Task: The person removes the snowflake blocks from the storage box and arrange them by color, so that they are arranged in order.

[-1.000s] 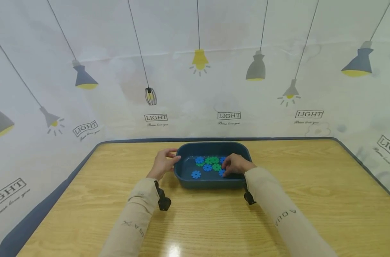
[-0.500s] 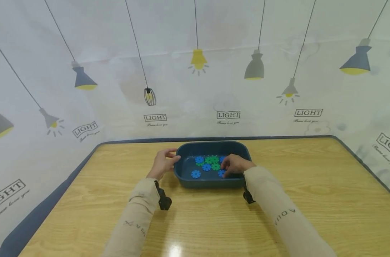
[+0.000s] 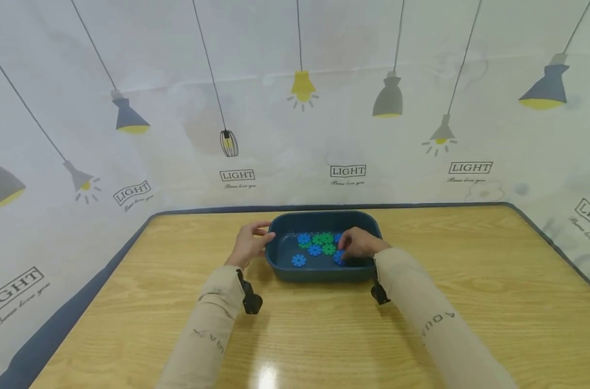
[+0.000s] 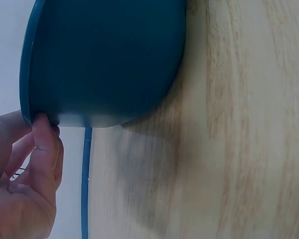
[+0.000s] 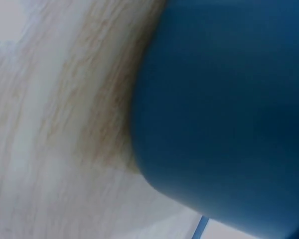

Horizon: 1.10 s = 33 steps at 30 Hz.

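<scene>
A dark blue plastic basin (image 3: pixel 319 274) holds several blue and green notched snowflake discs. My left hand (image 3: pixel 248 243) grips its left rim, thumb over the edge and fingers outside; the left wrist view shows this hand (image 4: pixel 30 169) pinching the basin wall (image 4: pixel 104 59) close up. Over the basin's right side reaches my right hand (image 3: pixel 360 243), its fingertips pinching a blue snowflake disc (image 3: pixel 339 258) near the basin floor. Left of it are a green disc (image 3: pixel 328 249) and another blue disc (image 3: pixel 314 250). In the right wrist view the basin's outer wall (image 5: pixel 214 114) hides the right hand.
The basin stands on a wood-grain table (image 3: pixel 314 335) near its far edge. Behind rises a pale wall sheet (image 3: pixel 275 129) printed with lamps. One blue disc (image 3: pixel 299 260) lies apart at the basin's front left.
My right fingertips have drawn together on the blue disc at the basin's right, which has shifted slightly. My left hand keeps its grip on the rim. The head view has tilted a little.
</scene>
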### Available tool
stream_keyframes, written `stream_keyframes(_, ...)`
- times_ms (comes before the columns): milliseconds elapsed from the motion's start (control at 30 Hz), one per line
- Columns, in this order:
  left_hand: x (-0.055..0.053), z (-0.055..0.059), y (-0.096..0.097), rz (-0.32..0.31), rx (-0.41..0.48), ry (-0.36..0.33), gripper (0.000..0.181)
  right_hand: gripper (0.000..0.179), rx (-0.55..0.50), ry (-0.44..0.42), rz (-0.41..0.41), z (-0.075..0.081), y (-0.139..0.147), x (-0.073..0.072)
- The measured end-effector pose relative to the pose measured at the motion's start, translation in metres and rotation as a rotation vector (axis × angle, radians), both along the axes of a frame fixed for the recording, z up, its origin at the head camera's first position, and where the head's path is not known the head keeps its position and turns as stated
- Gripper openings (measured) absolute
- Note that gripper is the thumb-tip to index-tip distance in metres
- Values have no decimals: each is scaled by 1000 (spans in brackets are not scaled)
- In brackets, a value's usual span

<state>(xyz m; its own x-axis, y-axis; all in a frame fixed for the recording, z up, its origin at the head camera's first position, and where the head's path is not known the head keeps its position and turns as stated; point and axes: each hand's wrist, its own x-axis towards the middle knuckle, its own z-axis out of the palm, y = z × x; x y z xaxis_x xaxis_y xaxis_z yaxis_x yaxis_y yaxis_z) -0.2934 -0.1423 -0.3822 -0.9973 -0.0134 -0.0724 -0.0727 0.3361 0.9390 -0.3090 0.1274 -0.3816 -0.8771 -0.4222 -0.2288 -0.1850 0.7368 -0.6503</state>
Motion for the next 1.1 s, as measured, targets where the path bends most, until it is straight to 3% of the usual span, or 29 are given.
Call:
stream_keyframes(267, -2, 1, 1, -24, 33, -43, 38, 9, -41, 55, 94, 12, -2, 2)
stream_keyframes(867, -3, -3, 6, 36, 33, -1, 34, 12, -228, 198, 113, 20, 6, 24)
stream_keyframes(1100, -2, -4, 8, 58, 57, 0, 34, 14, -305, 201, 103, 22, 12, 35)
